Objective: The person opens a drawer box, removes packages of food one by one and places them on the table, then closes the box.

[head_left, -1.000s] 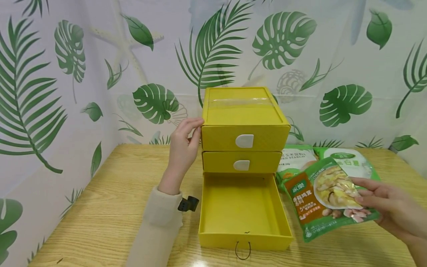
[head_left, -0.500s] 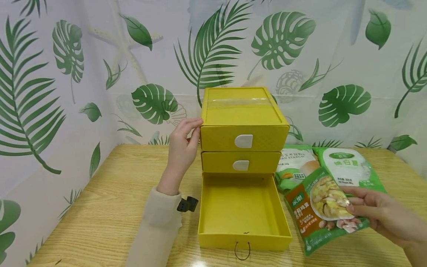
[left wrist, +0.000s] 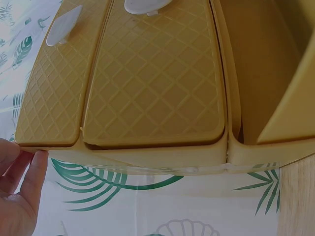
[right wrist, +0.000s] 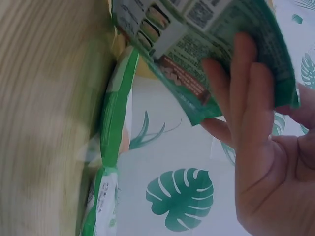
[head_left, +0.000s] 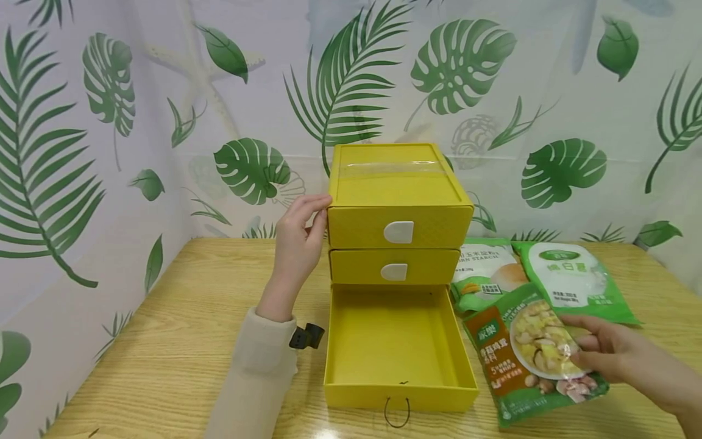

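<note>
A yellow three-drawer box stands on the table with its bottom drawer pulled out and nothing in it. My left hand touches the box's upper left front corner with its fingertips; the left wrist view shows the fingers at the edge beside the top drawer. Right of the open drawer, my right hand pinches a green and brown soup seasoning packet by its right side, thumb on the front. From the right wrist view, the fingers lie across the printed back of this packet, held above the table.
A corn starch bag and another green and white bag lie on the wooden table behind the packet. White pull tabs mark the two upper drawers; a dark cord loop hangs on the lowest. A leaf-patterned cloth backs the table.
The right hand has lowered the packet and brought it slightly left and nearer, uncovering more of the two bags behind. The left hand stays at the box corner.
</note>
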`<action>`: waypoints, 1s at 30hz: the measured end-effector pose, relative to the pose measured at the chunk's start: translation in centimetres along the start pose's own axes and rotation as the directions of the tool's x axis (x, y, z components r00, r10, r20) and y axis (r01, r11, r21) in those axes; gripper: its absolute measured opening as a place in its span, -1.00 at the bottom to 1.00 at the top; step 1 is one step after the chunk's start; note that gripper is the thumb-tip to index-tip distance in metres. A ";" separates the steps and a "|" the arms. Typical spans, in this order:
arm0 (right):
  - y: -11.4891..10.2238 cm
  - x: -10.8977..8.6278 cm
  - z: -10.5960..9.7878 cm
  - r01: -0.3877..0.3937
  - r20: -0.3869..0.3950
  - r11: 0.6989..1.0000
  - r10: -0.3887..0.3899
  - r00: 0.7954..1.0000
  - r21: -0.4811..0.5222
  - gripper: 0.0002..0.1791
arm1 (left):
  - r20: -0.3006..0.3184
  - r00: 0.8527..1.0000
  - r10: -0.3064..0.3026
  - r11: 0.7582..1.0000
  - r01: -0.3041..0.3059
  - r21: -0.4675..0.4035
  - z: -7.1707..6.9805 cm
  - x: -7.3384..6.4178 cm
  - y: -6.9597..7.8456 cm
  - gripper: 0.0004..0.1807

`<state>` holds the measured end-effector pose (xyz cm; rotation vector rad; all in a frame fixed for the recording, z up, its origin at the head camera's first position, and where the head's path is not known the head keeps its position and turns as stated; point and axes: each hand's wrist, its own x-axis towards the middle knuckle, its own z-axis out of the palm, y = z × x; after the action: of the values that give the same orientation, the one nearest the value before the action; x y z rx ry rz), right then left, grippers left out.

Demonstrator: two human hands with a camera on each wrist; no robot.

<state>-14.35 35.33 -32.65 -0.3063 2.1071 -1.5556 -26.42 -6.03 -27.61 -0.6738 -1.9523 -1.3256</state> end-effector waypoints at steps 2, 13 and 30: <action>-0.2 -0.1 0.0 -0.063 -0.042 0.994 0.059 0.997 -0.090 -0.28 | -0.001 1.000 0.002 1.000 -0.002 0.001 0.0 0.0 -0.1 -0.78; 0.6 0.4 -0.1 -0.299 -0.196 0.887 0.242 0.950 -0.351 -0.30 | -0.003 1.000 0.013 1.000 -0.013 -0.002 -0.1 -0.1 -0.1 -0.78; 2.1 1.0 0.3 -0.418 -0.251 0.787 0.337 0.907 -0.454 -0.40 | -0.006 0.999 0.036 0.999 -0.035 0.017 0.0 0.0 -0.1 -0.78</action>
<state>-14.84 35.25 -34.92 0.0802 2.4867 -0.8061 -26.46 -6.09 -27.62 -0.6921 -1.9353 -1.2873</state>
